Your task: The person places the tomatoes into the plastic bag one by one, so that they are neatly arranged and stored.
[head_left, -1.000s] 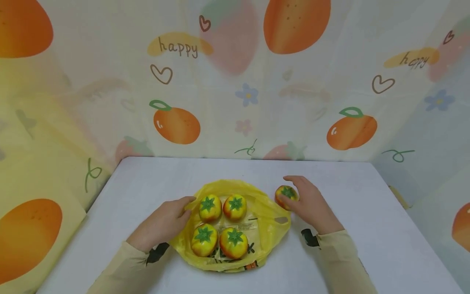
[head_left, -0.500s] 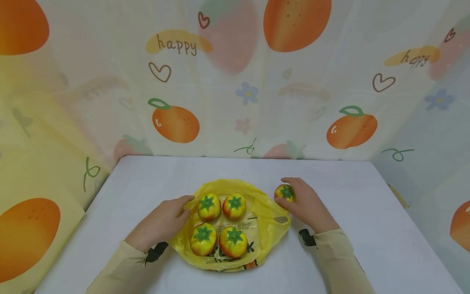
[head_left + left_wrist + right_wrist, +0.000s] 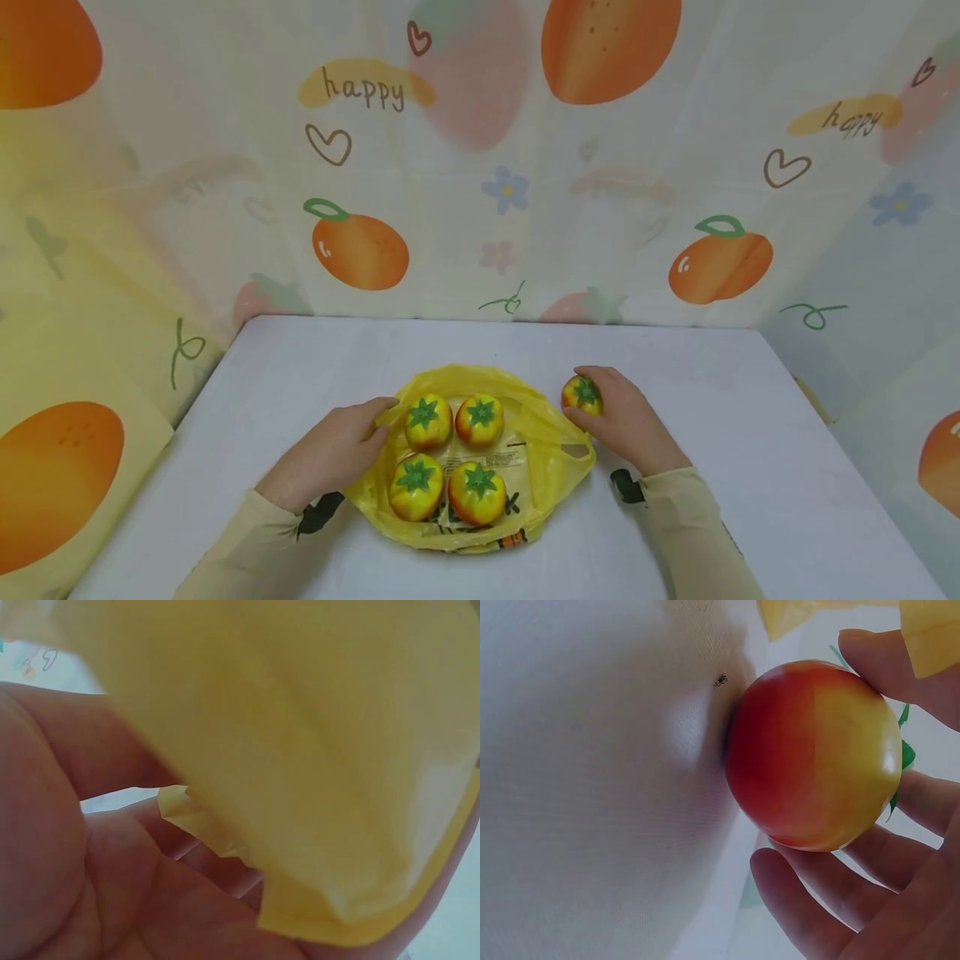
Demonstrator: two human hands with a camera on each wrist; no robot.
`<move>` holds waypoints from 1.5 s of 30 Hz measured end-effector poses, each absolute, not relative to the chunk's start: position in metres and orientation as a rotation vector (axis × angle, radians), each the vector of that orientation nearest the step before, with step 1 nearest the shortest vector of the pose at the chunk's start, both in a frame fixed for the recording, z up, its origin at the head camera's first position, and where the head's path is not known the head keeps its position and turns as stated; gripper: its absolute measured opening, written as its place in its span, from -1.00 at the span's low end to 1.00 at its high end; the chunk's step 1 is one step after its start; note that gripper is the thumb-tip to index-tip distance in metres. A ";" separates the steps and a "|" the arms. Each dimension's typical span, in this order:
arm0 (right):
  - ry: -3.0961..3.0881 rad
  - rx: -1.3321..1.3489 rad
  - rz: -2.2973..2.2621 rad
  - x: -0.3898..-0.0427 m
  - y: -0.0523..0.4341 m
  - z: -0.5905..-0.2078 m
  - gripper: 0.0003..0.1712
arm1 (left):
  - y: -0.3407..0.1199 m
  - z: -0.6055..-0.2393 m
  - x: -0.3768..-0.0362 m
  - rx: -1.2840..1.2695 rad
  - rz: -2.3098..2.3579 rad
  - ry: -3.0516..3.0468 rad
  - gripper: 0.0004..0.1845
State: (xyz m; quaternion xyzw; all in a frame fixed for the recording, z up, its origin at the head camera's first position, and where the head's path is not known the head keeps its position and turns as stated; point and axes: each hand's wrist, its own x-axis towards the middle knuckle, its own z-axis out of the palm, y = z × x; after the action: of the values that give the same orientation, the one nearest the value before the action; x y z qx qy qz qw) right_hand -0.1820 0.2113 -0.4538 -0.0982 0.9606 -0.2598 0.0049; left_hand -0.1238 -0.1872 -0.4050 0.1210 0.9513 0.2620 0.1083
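Fifth tomato gripped just right of the yellow bag

On the desk (image 3: 720,417), the yellow bag (image 3: 547,450) lies spread with four tomatoes (image 3: 429,422) on it. The left hand (image 3: 330,454) pinches the bag's left edge; hold it taut. The right hand (image 3: 626,421) curls round the lone tomato (image 3: 582,393), which rests on the desk; a full-finger wrap suits it. Since a second ago, its fingers have closed in.

you can read "happy" in brown handwriting on a yellow blotch of the backdrop cloth (image 3: 480,167), upper left; the same word repeats upper right, smaller and less crisp; the yellow bag (image 3: 551,442) carries dark print on its face, between the fruits, but you cannot make out any of its words
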 end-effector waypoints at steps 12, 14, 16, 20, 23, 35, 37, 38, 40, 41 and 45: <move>2.996 -0.301 -0.816 -0.184 0.214 -0.454 -0.23 | -0.186 -0.404 -0.123 0.354 0.772 2.795 -0.51; 2.994 -0.299 -0.818 -0.184 0.215 -0.453 -0.22 | -0.186 -0.404 -0.123 0.352 0.771 2.795 -0.51; 2.989 -0.284 -0.822 -0.185 0.216 -0.453 -0.21 | -0.186 -0.404 -0.123 0.347 0.768 2.793 -0.51; 2.986 -0.273 -0.841 -0.184 0.218 -0.449 -0.18 | -0.186 -0.404 -0.123 0.348 0.762 2.796 -0.51; 2.996 -0.278 -0.866 -0.182 0.218 -0.442 -0.17 | -0.186 -0.405 -0.124 0.353 0.757 2.800 -0.51; 3.081 -0.383 -0.882 -0.168 0.213 -0.417 -0.20 | -0.185 -0.405 -0.124 0.355 0.740 2.808 -0.51; 3.077 -0.399 -0.886 -0.165 0.211 -0.413 -0.20 | -0.184 -0.405 -0.124 0.359 0.738 2.809 -0.51; 3.075 -0.409 -0.885 -0.164 0.210 -0.411 -0.19 | -0.185 -0.405 -0.124 0.361 0.737 2.809 -0.51; 3.072 -0.423 -0.892 -0.161 0.208 -0.407 -0.19 | -0.185 -0.405 -0.124 0.362 0.738 2.808 -0.51; 3.073 -0.435 -0.896 -0.160 0.207 -0.405 -0.19 | -0.185 -0.404 -0.124 0.363 0.740 2.807 -0.51; 3.081 -0.504 -0.911 -0.155 0.201 -0.400 -0.21 | -0.185 -0.404 -0.124 0.362 0.747 2.804 -0.51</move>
State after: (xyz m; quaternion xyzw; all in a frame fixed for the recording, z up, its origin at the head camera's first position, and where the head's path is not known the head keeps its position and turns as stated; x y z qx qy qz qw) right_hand -0.1548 0.2011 -0.3996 -0.1548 0.9459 -0.2797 -0.0554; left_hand -0.1242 -0.1852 -0.4042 0.1232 0.9532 0.2539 0.1083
